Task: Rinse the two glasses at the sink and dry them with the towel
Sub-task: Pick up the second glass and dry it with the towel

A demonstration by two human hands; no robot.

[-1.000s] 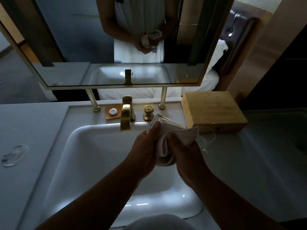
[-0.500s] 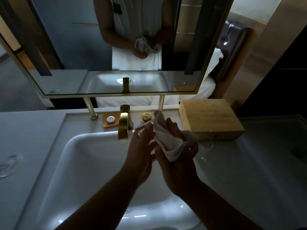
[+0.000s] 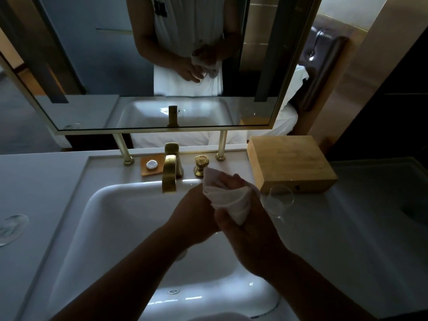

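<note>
A glass (image 3: 276, 201) is held over the sink's (image 3: 97, 216) right rim, so drips fall inside. The right hand (image 3: 245, 230) is closed on the towel (image 3: 225, 198) — pressed around it; the left hand (image 3: 196, 216) steadies it, grip hidden. The second glass (image 3: 11, 228) lies at the counter's (image 3: 41, 181) left edge.

Sink basin (image 3: 111, 228) open below — faucet (image 3: 170, 173) just behind, wooden box (image 3: 289, 165) crowding the right.

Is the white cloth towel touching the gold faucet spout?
Apart. The head view shows the white cloth towel bunched in the right hand, with white basin visible between it and the gold faucet spout.
</note>
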